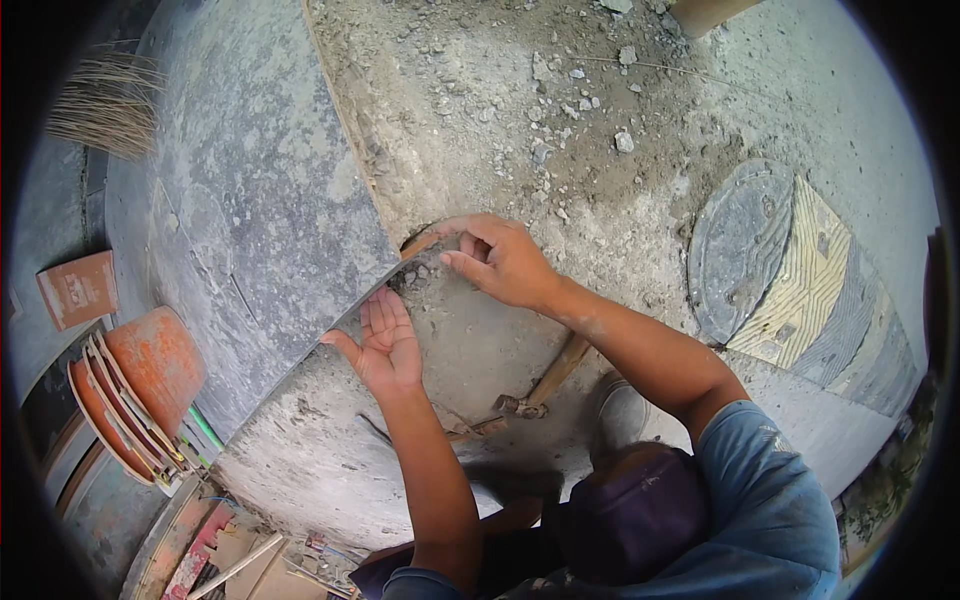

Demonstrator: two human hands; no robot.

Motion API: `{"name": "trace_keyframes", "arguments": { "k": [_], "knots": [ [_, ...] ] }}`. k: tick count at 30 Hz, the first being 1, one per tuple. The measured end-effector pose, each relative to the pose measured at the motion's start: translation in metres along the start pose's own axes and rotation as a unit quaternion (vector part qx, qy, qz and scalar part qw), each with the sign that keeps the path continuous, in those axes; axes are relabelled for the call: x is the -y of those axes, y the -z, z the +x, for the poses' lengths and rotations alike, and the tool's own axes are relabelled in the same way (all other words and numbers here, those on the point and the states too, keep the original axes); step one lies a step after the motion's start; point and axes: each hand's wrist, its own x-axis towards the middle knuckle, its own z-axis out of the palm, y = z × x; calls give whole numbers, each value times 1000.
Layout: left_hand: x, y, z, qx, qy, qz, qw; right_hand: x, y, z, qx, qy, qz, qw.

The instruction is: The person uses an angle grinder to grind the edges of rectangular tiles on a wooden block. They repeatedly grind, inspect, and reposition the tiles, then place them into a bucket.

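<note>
A large grey speckled slab (270, 170) lies at the left, its corner pointing toward my hands. My left hand (388, 345) is palm up beside the slab's near edge, fingers stretched out and thumb at that edge. Nothing shows in its palm. My right hand (500, 262) reaches to the slab's corner, index finger extended, thumb apart and the other fingers curled. Its index fingertip is at a small orange-brown piece (416, 245) by the corner; whether it presses on the piece is unclear. Small stones (408, 278) lie in the gap between the hands.
A hammer (555, 375) with a wooden handle lies below my right forearm, near a boot (620, 415). Rubble (624, 142) covers the rough floor ahead. At the right rest a round grey disc (740, 250) and a ridged panel (800, 270). Stacked orange pieces (155, 360) stand left.
</note>
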Motion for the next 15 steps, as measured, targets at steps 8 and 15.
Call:
{"name": "trace_keyframes", "arguments": {
  "k": [8, 15],
  "knots": [
    [-2, 0, -1, 2, -10, 17, 1000, 10, -6, 10, -4, -43, 29, 999],
    [-8, 9, -8, 23, 7, 20, 999, -7, -6, 6, 53, 45, 8, 998]
  ]
}}
